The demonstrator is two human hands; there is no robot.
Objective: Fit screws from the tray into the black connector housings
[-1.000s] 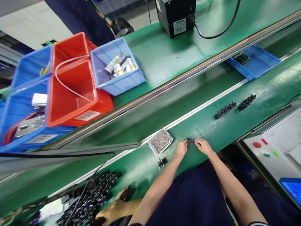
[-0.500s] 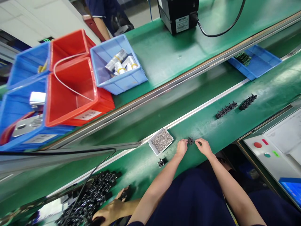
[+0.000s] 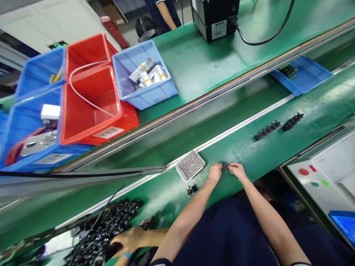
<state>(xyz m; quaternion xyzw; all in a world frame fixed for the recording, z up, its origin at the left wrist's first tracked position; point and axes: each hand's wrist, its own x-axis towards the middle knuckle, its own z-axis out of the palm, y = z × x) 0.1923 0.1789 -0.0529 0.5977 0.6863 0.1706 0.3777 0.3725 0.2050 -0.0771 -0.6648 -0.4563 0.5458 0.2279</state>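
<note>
A small black plastic part [image 3: 225,166] with short prongs is on the green bench between my two hands. My left hand [image 3: 215,172] pinches its left side with thumb and fingertips. From the other side, my right hand [image 3: 237,170] has its fingertips pressed together at the part's right edge; whether a tiny piece is between them is too small to see. Left of my hands is a white tray [image 3: 190,166] full of small metal screws. Just below that tray sits another black part [image 3: 190,191] with light-coloured pieces on it.
Two rows of black parts [image 3: 267,130] stand at the right. A co-worker's hand [image 3: 130,240] is by a heap of black parts [image 3: 111,225] at lower left. Red [image 3: 91,107] and blue bins [image 3: 146,88] line the upper shelf. A control panel [image 3: 313,177] is at right.
My right hand has moved left, closer against the black part. My left hand stays on it. The co-worker's hand has shifted over the heap, and the view has turned slightly.
</note>
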